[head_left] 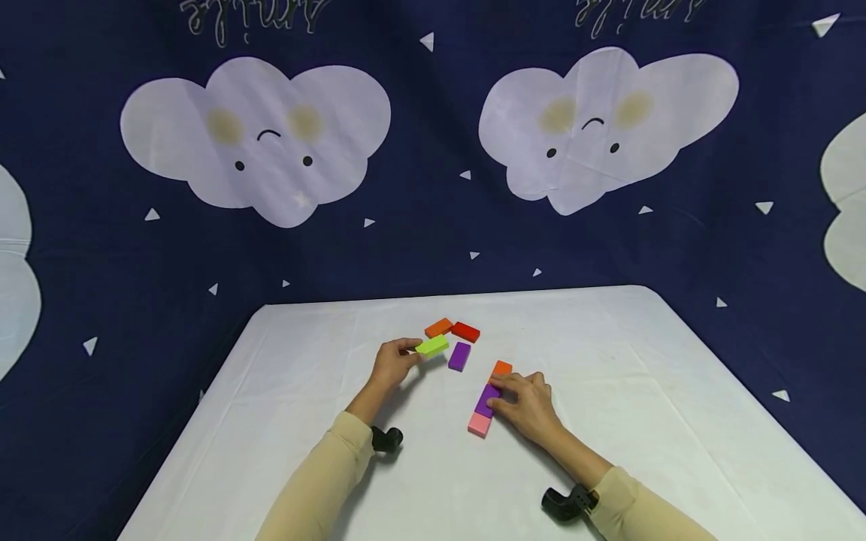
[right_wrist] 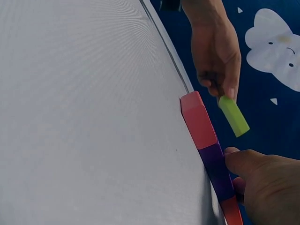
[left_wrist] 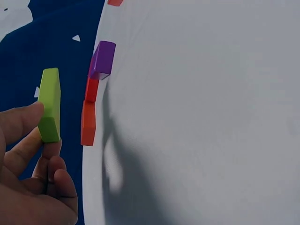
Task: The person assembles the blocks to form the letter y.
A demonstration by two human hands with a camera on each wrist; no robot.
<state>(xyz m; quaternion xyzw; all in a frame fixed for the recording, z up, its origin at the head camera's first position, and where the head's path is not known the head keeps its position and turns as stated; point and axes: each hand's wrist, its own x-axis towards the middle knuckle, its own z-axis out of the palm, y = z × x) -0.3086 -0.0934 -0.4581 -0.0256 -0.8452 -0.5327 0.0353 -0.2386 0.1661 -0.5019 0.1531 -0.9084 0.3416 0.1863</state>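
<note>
Head view: 7 small blocks in all, 6 on the white-covered desk (head_left: 649,391) and 1 held up. Landmark: the lone purple block (head_left: 459,357).

Left hand (head_left: 395,363): grip grasping the lime block (head_left: 433,346) by 1 end, pinched between thumb and fingers. Lime block is just left of the landmark, off the surface.

Right hand (head_left: 531,406): right of the landmark and nearer the person, thumb against the middle purple block (head_left: 484,402). Cannot tell whether this grip pinches or merely touches it. That block is in a straight row of 3, right of the landmark on its near side: end orange block (head_left: 501,368) at the far end, pink block (head_left: 479,424) at the near end.

Just beyond the landmark: loose orange block (head_left: 438,327) to its left, red block (head_left: 466,331) almost straight behind.

Views compared: only head takes in all 7 blocks. Left wrist gives the lime block close up, clear of the desk. Right wrist shows the row's blocks end to end, with the left hand and lime block past the pink end.
</note>
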